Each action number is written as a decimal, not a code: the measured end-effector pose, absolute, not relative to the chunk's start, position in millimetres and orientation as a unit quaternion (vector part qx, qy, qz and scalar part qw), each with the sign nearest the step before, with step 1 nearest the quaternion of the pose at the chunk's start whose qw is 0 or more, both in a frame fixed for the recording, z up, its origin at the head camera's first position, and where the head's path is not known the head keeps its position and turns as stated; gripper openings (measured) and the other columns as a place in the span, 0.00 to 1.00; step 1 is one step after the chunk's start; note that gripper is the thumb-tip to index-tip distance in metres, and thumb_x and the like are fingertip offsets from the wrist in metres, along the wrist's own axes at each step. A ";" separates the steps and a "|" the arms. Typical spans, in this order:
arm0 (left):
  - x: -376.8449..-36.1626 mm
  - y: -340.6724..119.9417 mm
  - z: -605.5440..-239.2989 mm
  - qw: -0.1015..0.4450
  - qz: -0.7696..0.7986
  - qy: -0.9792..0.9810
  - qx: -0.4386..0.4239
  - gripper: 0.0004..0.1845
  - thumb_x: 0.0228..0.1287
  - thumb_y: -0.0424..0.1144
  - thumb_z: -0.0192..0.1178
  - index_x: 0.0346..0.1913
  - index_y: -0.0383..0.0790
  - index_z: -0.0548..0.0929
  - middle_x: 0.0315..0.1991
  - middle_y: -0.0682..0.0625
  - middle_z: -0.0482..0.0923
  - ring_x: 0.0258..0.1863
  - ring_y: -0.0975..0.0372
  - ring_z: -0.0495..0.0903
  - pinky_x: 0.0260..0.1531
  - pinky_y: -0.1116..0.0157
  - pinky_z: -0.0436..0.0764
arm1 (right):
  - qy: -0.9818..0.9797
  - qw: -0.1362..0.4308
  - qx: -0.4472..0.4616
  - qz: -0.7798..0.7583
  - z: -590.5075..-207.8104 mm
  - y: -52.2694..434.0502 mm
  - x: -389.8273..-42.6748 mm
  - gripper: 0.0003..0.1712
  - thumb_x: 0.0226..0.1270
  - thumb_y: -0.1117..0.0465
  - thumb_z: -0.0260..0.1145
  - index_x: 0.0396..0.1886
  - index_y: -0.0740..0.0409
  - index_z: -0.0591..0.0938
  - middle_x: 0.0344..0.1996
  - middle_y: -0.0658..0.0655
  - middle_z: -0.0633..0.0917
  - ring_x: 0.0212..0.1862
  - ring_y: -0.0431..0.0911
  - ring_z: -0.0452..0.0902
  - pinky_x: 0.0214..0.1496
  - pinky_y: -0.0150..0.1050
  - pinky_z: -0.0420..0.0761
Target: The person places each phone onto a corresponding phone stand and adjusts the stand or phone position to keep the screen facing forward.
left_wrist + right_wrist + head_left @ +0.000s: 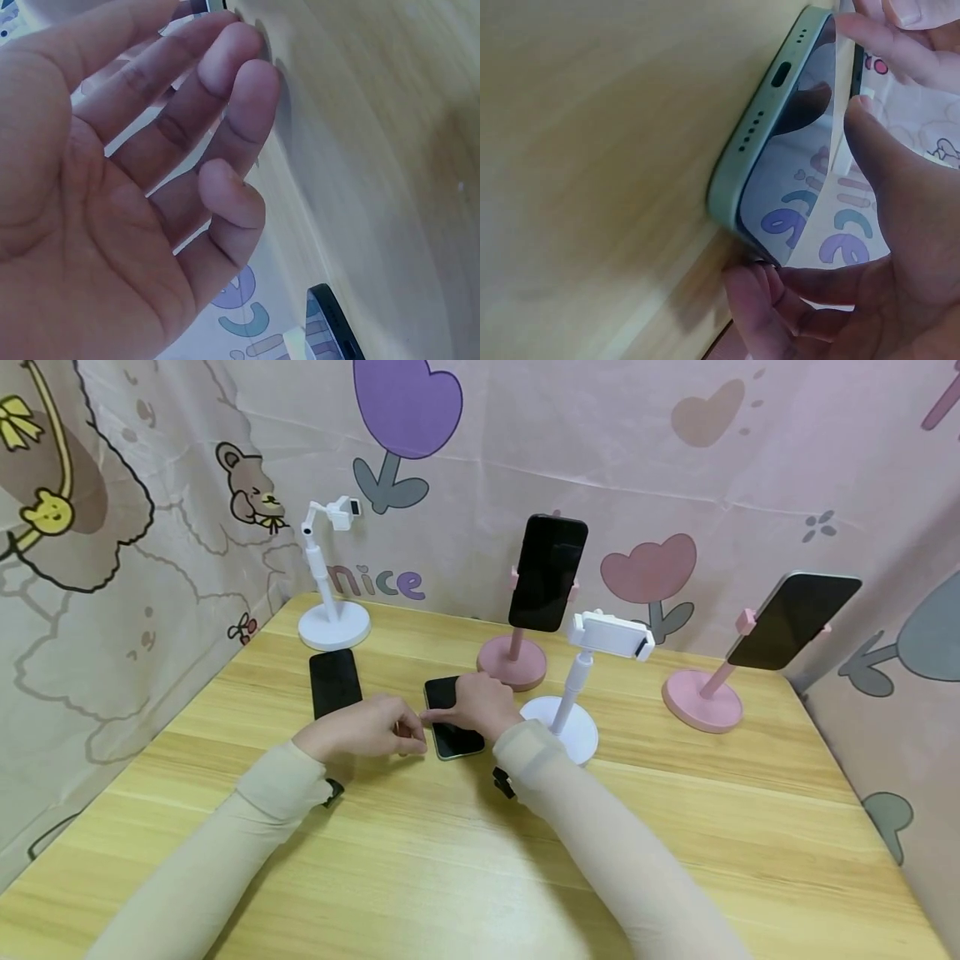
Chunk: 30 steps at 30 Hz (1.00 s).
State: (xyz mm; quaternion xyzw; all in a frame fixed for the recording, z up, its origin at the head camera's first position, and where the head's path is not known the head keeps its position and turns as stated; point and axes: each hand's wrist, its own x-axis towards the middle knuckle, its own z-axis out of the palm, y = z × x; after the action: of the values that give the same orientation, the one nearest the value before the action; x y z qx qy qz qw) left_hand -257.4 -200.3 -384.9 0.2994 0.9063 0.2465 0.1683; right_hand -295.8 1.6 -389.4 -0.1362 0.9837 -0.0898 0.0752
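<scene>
A phone with a pale green frame [739, 154] lies screen up on the wooden table, its screen mirroring the wall cloth. Over it reaches my right hand [483, 703]. The thumb stretches across toward the left long side, slightly above the screen, and bent fingers [754, 300] touch the right edge. Left of this phone is my left hand [371, 727], palm facing it, fingers loosely bent [251, 109] around nothing. Its index finger comes close to the right thumb. Beyond the left wrist lies another black phone [334, 679], partly covered by that hand.
A white stand [333, 625] with a jointed arm is at the back left. Another white stand [576, 689] is close to the right forearm. Two pink stands [512, 662] [702, 700] each hold a phone [548, 572] [795, 620]. Patterned cloth hangs behind.
</scene>
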 end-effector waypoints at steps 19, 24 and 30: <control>-259.1 -207.9 -382.6 0.182 0.236 0.918 0.263 0.11 0.76 0.45 0.68 0.32 0.49 0.90 0.27 0.55 0.84 0.25 0.65 0.78 0.33 0.65 0.76 | 0.979 0.121 -0.156 -0.059 -395.5 -2.6 -306.4 0.47 0.56 0.24 0.76 0.59 0.56 0.84 0.56 0.60 0.83 0.47 0.51 0.85 0.52 0.50 0.90; -259.5 -210.3 -380.6 0.190 0.242 0.913 0.269 0.12 0.76 0.45 0.68 0.31 0.49 0.91 0.28 0.54 0.85 0.26 0.64 0.79 0.33 0.65 0.76 | 0.978 0.106 -0.168 -0.064 -390.0 -3.9 -297.6 0.45 0.56 0.24 0.77 0.54 0.57 0.85 0.52 0.59 0.84 0.46 0.50 0.83 0.52 0.49 0.90; -262.4 -214.0 -382.2 0.208 0.246 0.904 0.279 0.15 0.76 0.45 0.68 0.27 0.46 0.88 0.23 0.57 0.80 0.23 0.65 0.74 0.28 0.68 0.71 | 0.979 0.083 -0.167 -0.087 -391.1 -4.2 -293.7 0.39 0.56 0.28 0.80 0.47 0.56 0.83 0.46 0.57 0.85 0.41 0.49 0.83 0.47 0.49 0.90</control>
State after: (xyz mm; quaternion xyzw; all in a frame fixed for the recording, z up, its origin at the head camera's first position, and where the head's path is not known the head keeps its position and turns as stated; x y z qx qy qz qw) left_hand -262.4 -214.0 -382.2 0.2794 0.9043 0.2463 0.2084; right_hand -293.7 -4.2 -391.1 -0.1670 0.9787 -0.0865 0.0827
